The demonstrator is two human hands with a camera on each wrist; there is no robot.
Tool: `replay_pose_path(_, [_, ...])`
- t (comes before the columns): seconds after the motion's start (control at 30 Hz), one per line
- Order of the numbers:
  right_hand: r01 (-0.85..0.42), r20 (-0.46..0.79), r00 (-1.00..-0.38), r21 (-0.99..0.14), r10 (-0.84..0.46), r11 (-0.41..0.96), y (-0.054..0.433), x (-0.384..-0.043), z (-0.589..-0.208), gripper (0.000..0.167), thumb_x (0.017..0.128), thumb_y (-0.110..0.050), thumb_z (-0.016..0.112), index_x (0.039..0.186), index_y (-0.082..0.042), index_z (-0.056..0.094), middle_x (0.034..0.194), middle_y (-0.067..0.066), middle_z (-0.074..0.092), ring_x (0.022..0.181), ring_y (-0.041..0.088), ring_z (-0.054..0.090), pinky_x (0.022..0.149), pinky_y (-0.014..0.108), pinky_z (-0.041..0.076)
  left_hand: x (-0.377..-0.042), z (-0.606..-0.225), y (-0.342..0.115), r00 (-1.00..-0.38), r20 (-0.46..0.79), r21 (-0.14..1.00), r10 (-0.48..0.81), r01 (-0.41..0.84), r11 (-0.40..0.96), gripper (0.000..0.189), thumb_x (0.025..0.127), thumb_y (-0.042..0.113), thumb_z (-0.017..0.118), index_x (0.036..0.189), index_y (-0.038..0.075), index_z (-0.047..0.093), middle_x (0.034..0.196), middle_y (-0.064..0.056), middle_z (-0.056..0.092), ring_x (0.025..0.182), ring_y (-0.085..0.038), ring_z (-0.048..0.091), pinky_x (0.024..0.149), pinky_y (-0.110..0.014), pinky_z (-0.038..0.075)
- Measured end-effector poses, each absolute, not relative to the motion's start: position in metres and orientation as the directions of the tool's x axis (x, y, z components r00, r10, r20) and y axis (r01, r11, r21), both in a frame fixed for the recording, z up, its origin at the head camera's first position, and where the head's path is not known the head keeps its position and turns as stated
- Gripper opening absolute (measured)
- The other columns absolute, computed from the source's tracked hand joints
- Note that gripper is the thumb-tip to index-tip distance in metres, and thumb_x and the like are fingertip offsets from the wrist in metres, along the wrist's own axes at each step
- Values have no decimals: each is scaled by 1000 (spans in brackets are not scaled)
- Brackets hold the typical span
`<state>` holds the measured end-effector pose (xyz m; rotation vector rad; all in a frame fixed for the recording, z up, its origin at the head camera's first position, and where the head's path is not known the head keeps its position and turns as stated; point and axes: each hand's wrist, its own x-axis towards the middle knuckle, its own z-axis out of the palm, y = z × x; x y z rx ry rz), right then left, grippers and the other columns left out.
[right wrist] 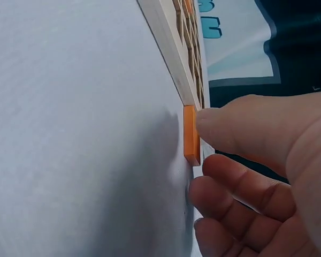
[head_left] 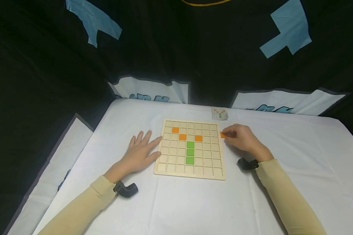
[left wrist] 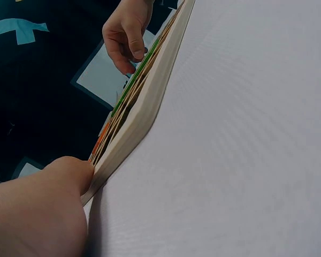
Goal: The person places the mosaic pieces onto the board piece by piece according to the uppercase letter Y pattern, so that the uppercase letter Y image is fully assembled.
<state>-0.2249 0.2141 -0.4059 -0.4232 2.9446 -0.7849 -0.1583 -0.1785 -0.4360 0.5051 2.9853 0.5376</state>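
Observation:
A wooden grid board lies on the white table with three orange tiles and three green tiles in its squares. The green tiles form a column near the middle; an orange tile sits toward the upper left. My left hand rests palm down with spread fingers, thumb and index finger at the board's left edge. At the right edge, my right hand pinches a loose orange tile between thumb and fingers. In the right wrist view that tile is right at the board's corner, low over the cloth.
A small clear-looking card with a grid pattern of orange and green squares lies behind the board. The white cloth table runs up to a black curtain with pale blue patches at the back.

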Motion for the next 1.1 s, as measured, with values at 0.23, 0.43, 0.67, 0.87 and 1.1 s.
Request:
replay_pose_path(0.23, [-276, 54, -956, -492, -287, 826, 213, -226, -407, 33, 87, -3, 72, 120, 0, 74, 118, 20, 71, 92, 29, 59, 82, 40, 52, -158, -435, -179, -943, -9, 357, 332, 307, 882, 63, 102, 45, 54, 158, 21, 40, 168, -26, 18, 156, -53, 5, 122, -73, 5])
replay_pose_path(0.43, [-274, 51, -957, -491, -286, 827, 213, -227, -410, 33, 86, -1, 72, 119, 0, 74, 117, 19, 71, 92, 29, 58, 82, 40, 52, -159, -438, -180, -944, -8, 354, 329, 305, 884, 63, 102, 46, 54, 158, 22, 40, 169, -26, 17, 156, -53, 5, 122, -73, 4])
replay_pose_path(0.67, [-254, 27, -960, -507, -279, 824, 212, -226, -413, 34, 86, 2, 72, 119, 0, 73, 120, 19, 71, 97, 30, 60, 90, 46, 54, -160, -438, -179, -943, -8, 361, 333, 308, 880, 63, 101, 46, 54, 158, 22, 40, 169, -25, 17, 156, -53, 5, 122, -73, 4])
replay_pose_path(0.87, [-246, 17, -961, -518, -278, 819, 211, -225, -412, 32, 86, 4, 71, 118, 2, 74, 118, 20, 71, 97, 31, 61, 91, 48, 55, -160, -438, -179, -943, -8, 360, 334, 309, 880, 63, 102, 46, 54, 158, 22, 39, 169, -25, 17, 156, -53, 5, 122, -72, 4])
replay_pose_path(1.1, [-257, 31, -959, -517, -283, 817, 210, -224, -412, 26, 86, 3, 71, 112, 3, 76, 112, 20, 72, 93, 29, 61, 88, 47, 55, -159, -437, -178, -944, -9, 363, 331, 305, 880, 63, 101, 45, 54, 158, 22, 40, 169, -25, 17, 156, -52, 5, 122, -72, 4])
